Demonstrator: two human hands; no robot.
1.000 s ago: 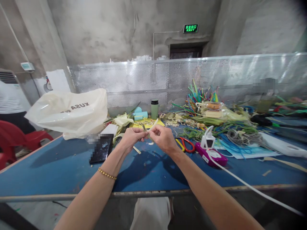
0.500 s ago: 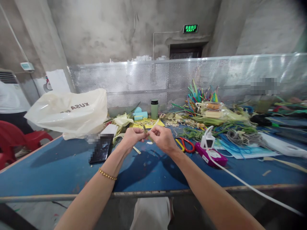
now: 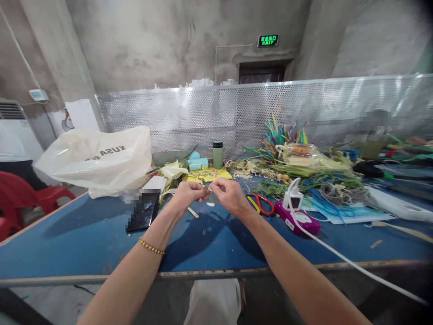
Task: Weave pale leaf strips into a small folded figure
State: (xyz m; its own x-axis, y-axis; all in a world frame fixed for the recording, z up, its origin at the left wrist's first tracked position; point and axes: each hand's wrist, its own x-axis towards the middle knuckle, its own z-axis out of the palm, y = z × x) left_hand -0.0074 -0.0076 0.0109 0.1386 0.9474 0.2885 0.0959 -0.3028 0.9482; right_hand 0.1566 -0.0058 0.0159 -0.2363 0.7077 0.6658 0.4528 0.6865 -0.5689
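Note:
My left hand point(image 3: 190, 194) is closed in a pinch on a small olive-green leaf strip point(image 3: 203, 181), whose tip sticks up above the fingers. Right beside it, my right hand point(image 3: 228, 194) pinches the same small piece from the other side; the fingertips of both hands nearly touch and hide most of it. Both hands hover over the blue table point(image 3: 203, 243). Below them lie a pale flat strip point(image 3: 193, 212) and a small white scrap point(image 3: 210, 204). Scissors point(image 3: 265, 205) with red and yellow handles rest just right of my right hand.
A black tablet-like device point(image 3: 144, 210) and a large cream plastic bag point(image 3: 98, 158) lie left. Behind are a green bottle point(image 3: 218, 155) and pale husks point(image 3: 172, 170). At right stand a purple power strip point(image 3: 297, 219) with a white cable, and green cords point(image 3: 324, 183).
A pale strip end that stuck up above my right fingers no longer shows. My right fingertips have shifted slightly left; the left hand stays nearly still.

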